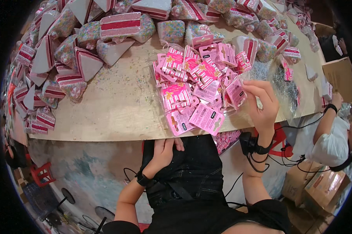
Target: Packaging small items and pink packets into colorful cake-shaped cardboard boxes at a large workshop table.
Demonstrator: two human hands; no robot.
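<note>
My right hand [263,103] is over the right side of a heap of pink printed hang tags. Its thumb and fingertips are closed on the edge of one pink hang tag [235,93]. The heap [207,92] has striped and plain pink tags with hook cut-outs, lying on clear plastic near the table's front edge. My left hand [164,151] is low over my lap at the table edge, its fingertips hidden under the tabletop. What it holds, if anything, does not show.
Cake-slice ornaments [121,25] with white, pink and red layers and sprinkles are piled along the back and left of the wooden table [117,101]. Clear plastic bags [279,85] lie right of the tags. Another person [329,144] and cardboard boxes [316,187] are at the right.
</note>
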